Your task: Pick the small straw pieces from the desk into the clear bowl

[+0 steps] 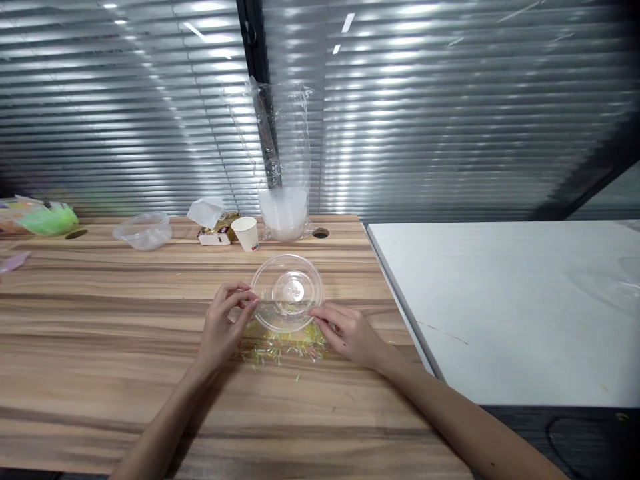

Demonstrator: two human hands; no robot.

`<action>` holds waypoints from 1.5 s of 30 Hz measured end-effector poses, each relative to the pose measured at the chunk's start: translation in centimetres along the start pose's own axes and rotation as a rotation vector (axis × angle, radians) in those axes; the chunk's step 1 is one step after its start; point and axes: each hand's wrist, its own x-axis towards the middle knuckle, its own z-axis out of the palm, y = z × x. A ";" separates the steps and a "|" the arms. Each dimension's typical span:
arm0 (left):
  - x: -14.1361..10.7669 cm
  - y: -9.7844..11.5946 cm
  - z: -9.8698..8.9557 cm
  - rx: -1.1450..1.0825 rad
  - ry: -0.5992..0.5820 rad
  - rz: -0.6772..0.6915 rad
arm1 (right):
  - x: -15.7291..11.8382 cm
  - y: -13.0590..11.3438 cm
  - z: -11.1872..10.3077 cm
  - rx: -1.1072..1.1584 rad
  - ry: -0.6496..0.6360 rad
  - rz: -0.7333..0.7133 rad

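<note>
A round clear plastic bowl (287, 263) sits on the wood-grain table in front of me. My left hand (227, 320) is at its left rim, thumb and fingertips pinched together. At the near right rim, my right hand (345, 330) is also closed in a pinch. Between the two pinches runs a faint see-through strip (283, 309) across the near part of the bowl; it looks like clear tape or film, but its kind is hard to make out. Shiny yellow-green tinsel shreds (280, 347) lie under and in front of the bowl, between my hands.
Behind the bowl stand a paper cup (245, 233), a tissue pack (218, 232) and a bagged stack of clear bowls (284, 213). Another clear container (144, 231) is further left, near a green-filled bag (47, 219). A white table (500, 300) adjoins on the right.
</note>
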 end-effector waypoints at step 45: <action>0.0 0.3 0.1 -0.042 -0.054 0.024 | 0.1 0.0 -0.1 0.012 -0.014 0.031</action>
